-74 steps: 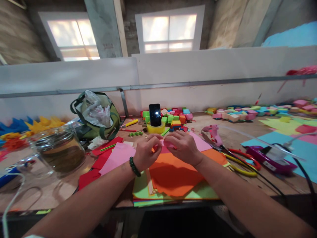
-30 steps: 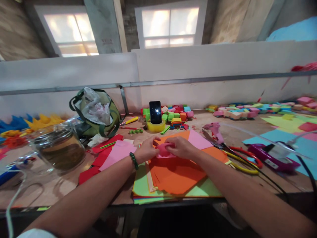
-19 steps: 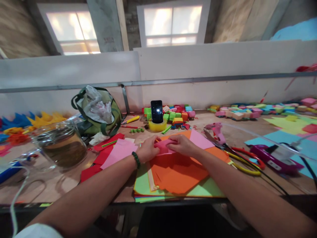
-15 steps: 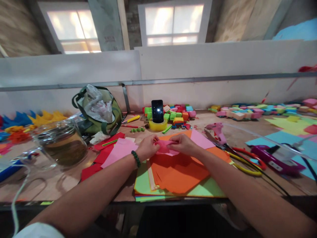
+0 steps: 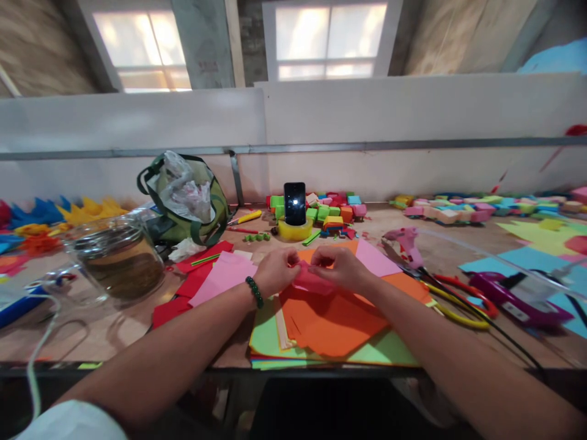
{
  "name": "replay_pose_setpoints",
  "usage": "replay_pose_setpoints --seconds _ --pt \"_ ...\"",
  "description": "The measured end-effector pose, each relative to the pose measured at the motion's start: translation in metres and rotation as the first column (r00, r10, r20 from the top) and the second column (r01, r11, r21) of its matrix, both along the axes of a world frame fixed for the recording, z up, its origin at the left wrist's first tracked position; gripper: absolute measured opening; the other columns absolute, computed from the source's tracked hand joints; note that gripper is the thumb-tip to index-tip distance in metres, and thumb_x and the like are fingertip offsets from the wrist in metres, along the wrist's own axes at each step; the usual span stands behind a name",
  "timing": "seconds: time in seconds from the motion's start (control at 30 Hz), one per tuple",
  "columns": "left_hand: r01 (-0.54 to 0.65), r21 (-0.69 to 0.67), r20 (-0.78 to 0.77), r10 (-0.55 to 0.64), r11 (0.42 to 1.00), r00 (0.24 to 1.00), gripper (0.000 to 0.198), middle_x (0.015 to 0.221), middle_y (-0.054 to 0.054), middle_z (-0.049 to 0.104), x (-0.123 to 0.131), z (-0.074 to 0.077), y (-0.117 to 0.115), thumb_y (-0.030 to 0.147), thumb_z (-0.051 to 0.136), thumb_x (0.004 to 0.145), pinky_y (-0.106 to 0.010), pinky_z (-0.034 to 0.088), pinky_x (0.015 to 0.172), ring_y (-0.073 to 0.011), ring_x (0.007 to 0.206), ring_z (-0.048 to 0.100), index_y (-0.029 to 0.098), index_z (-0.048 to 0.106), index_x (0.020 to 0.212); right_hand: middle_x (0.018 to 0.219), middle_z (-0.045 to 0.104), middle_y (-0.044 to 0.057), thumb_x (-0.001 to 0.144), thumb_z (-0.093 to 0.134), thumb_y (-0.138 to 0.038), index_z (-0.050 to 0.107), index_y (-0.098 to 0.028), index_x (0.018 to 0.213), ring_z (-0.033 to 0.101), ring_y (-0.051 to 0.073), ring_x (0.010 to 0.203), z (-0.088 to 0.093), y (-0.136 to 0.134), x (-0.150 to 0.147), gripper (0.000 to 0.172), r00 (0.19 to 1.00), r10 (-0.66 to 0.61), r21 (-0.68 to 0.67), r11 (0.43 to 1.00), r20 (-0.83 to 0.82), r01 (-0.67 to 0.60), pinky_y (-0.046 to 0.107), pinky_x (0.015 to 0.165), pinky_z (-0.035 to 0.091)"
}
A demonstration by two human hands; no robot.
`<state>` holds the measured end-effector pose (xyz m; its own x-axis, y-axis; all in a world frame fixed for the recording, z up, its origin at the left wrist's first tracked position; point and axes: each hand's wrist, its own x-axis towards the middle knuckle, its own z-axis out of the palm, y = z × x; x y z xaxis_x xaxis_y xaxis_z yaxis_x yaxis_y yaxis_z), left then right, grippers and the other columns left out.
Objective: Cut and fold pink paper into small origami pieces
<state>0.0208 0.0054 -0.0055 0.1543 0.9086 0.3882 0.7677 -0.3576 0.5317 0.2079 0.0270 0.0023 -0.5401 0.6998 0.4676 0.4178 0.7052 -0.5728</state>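
Note:
A piece of pink paper (image 5: 314,281) is between my two hands, above a stack of orange sheets (image 5: 337,321). My left hand (image 5: 277,270), with a green bead bracelet at the wrist, pinches the paper's left side. On its upper right edge, my right hand (image 5: 339,266) has thumb and fingers closed. Green sheets (image 5: 389,351) lie beneath the orange ones. Light pink paper (image 5: 224,275) lies left of my left hand, over red paper (image 5: 172,310). Another light pink sheet (image 5: 376,258) is beyond my right hand.
Behind my hands a phone (image 5: 295,203) stands in a yellow tape roll (image 5: 295,231), near small coloured paper blocks (image 5: 334,214). At left are a glass jar (image 5: 121,263) and green bag (image 5: 183,201). To the right lie a pink glue gun (image 5: 408,244), scissors (image 5: 463,299) and purple power strip (image 5: 518,299).
The pink paper's lower part now hangs more openly toward me, and the fingers of both hands have shifted along its upper edge. The whole view has moved slightly.

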Motion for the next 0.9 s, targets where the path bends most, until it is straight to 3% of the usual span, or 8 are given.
replay_pose_setpoints --seconds 0.3,0.53,0.73,0.9 --pt "0.108 0.018 0.079 -0.109 0.994 0.991 0.009 0.064 0.002 0.064 0.002 -0.007 0.001 0.017 0.056 0.071 -0.021 0.037 0.055 -0.0114 0.061 0.054 0.017 0.064 0.069 0.073 0.069 0.001 0.079 0.061 -0.020 0.070 -0.019 0.075 0.057 0.012 0.064 -0.010 0.000 -0.004 0.010 0.996 -0.019 0.120 0.993 0.085 0.009 0.023 0.061 0.043" --pt "0.166 -0.011 0.179 -0.161 0.986 0.971 0.014 0.067 0.001 0.067 0.005 -0.016 0.007 0.007 0.055 0.068 -0.018 0.043 0.053 -0.0109 0.060 0.059 0.015 0.064 0.075 0.076 0.069 0.001 0.074 0.064 -0.011 0.071 -0.021 0.074 0.061 0.013 0.068 -0.007 -0.003 -0.004 0.012 0.992 -0.040 0.151 0.988 0.116 0.023 0.024 0.063 0.043" --pt "0.143 0.060 0.224 -0.153 0.988 0.962 0.010 0.065 0.002 0.066 0.005 -0.008 0.001 0.007 0.056 0.071 -0.017 0.044 0.053 -0.0104 0.060 0.061 0.016 0.060 0.070 0.075 0.066 0.002 0.073 0.064 -0.010 0.067 -0.021 0.073 0.060 0.016 0.074 -0.002 -0.006 -0.003 0.012 0.994 -0.043 0.203 0.979 0.105 0.021 0.026 0.067 0.045" --pt "0.110 0.190 0.223 -0.152 0.976 0.963 0.010 0.073 0.001 0.067 0.007 0.002 -0.010 0.008 0.058 0.073 -0.021 0.046 0.060 -0.0132 0.071 0.064 0.018 0.055 0.071 0.091 0.065 0.005 0.072 0.063 -0.007 0.061 -0.020 0.068 0.060 0.019 0.088 0.004 -0.004 -0.001 0.014 1.000 0.020 0.329 0.944 -0.022 -0.012 0.032 0.078 0.048"
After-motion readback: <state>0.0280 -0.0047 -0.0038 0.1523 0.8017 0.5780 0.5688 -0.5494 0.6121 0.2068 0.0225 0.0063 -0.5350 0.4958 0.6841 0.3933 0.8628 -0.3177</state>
